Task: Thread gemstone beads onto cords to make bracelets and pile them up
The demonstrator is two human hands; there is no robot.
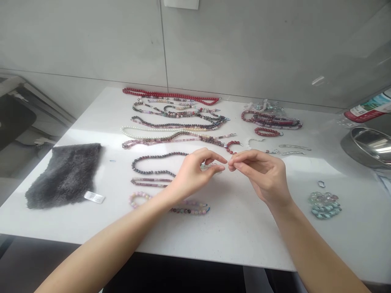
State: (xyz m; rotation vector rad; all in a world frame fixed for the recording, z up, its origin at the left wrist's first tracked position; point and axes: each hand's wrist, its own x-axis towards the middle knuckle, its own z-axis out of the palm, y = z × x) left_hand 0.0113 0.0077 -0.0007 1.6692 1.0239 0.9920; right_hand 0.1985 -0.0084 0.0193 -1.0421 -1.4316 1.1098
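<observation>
My left hand (pixel 195 173) and my right hand (pixel 262 173) meet fingertip to fingertip over the middle of the white table (pixel 232 228). Both are closed in a pinch. A few pale translucent beads (pixel 210 166) show inside the left fingers. What the right fingertips pinch is too small to make out. Just beyond the hands lies a short arc of red beads (pixel 232 145). A dark bead strand (pixel 155 162) loops to the left of my left hand. A pastel bead strand (pixel 189 208) lies under my left forearm.
Several bead strands lie in rows at the back, a long red strand (pixel 171 95) farthest. A pile of dark red bracelets (pixel 270 120) sits back right. A grey fuzzy cloth (pixel 65 174) lies left, pale green beads (pixel 325 204) right, a metal bowl (pixel 368 146) far right.
</observation>
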